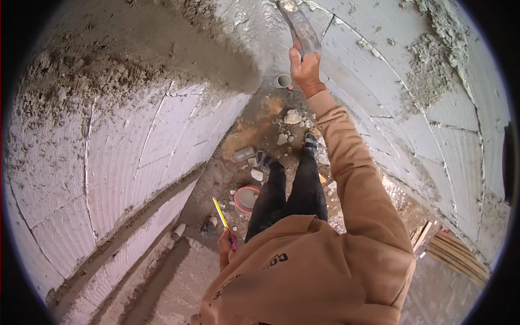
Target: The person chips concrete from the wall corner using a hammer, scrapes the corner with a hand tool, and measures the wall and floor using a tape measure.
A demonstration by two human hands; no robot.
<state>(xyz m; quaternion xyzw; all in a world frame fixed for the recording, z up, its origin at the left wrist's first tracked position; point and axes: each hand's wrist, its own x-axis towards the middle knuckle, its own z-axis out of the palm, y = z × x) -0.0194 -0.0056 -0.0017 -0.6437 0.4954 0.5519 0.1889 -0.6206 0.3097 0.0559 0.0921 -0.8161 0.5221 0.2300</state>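
Sweatshirt (319, 254) | right hand (307, 70) clenched round trowel (307, 35) | left hand (223, 242) clasping tape measure (221, 213) | mortar (135, 32) above, lower blocks (130, 146) largely uncoated

On the grubby floor (230, 143) here, pale rubble (292, 117) lies scattered near a red-rimmed bucket (236, 198); wooden planks (455, 255) lie off to one side.
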